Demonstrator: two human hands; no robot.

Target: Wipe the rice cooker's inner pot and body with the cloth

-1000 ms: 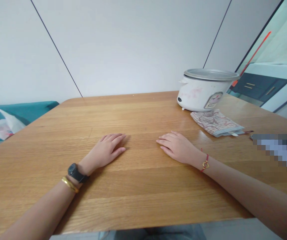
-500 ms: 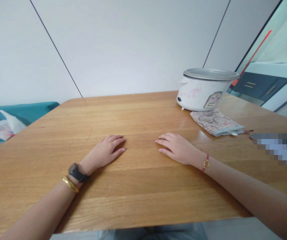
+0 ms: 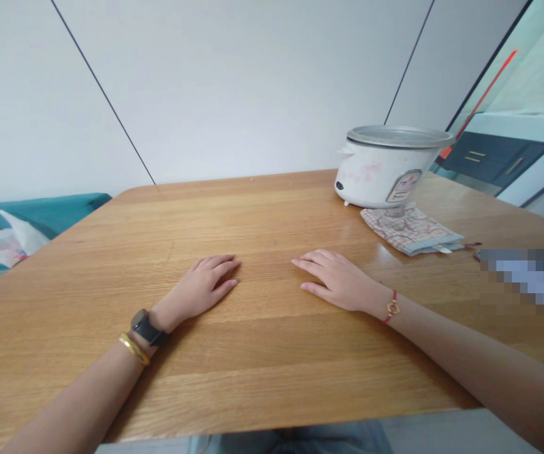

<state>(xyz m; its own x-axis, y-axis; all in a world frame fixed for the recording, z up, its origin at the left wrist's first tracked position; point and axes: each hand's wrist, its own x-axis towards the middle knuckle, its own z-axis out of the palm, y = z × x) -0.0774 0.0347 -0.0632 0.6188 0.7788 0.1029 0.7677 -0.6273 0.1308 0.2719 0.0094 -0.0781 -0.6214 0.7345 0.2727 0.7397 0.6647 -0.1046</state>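
My left hand (image 3: 203, 285) rests palm down on the wooden table (image 3: 262, 353), fingers stretched out and holding nothing. A dark watch (image 3: 147, 328) and a gold bangle (image 3: 134, 349) circle that wrist. Opposite it, my right hand (image 3: 331, 279) also lies on the tabletop with its fingers apart and nothing in them. Around the right wrist is a red cord bracelet (image 3: 392, 307). A gap of bare wood separates the fingertips of both hands. Beyond my right hand lies a folded checked cloth (image 3: 409, 230), not touched by it.
A white electric cooker (image 3: 371, 176) with a grey rim stands at the back right, just behind the cloth. A blurred-out object (image 3: 527, 280) lies at the right edge. Left of the table, a white plastic bag (image 3: 11, 243) sits on something teal (image 3: 73, 211). A pale wall (image 3: 253, 82) rises behind.
Both hands stay in nearly the same place, with slight shifts of the fingers. The view has tilted very slightly; nothing was picked up or let go.
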